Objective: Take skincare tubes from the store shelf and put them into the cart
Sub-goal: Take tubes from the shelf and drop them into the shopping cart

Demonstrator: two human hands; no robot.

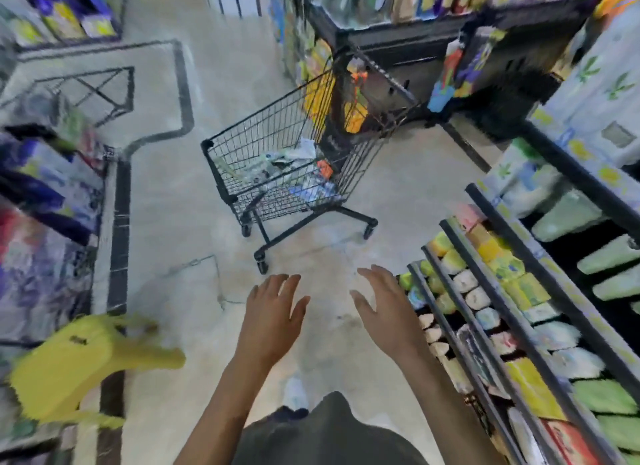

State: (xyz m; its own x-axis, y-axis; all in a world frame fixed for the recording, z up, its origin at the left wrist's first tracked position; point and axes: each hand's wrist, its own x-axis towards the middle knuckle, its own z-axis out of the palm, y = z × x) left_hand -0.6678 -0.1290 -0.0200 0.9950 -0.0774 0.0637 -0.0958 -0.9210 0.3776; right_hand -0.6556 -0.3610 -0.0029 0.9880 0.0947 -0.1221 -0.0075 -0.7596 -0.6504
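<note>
Both my hands are out in front of me, palms down over the pale floor. My left hand (275, 310) has its fingers straight and a little spread, and it holds nothing. My right hand (382, 302) is the same, fingers loose and fanned, thumb out toward the left one, nothing in it. The two are near each other but apart.

Just beside my right hand runs the shelf (485, 291), dark metal rails slanting away up and to the right. Packed on it are the tubes (465, 281), rows of soft pastel shapes in yellow, green, white and pink. They blur together, so I cannot tell which way any one points or read a brand on them. Lower on the shelf sit boxier yellow and red packs; their printing is smeared too.

Ahead of my hands, well apart from them, stands the cart (221, 174), black wire mesh on a dark frame with small wheels, its long axis running away from me toward the upper right. Pale and blue packets and one orange thing lie in its basket, too blurred to name.

At lower left sits a yellow plastic stool (72, 360) with a small dark mark on top that I cannot read.
</note>
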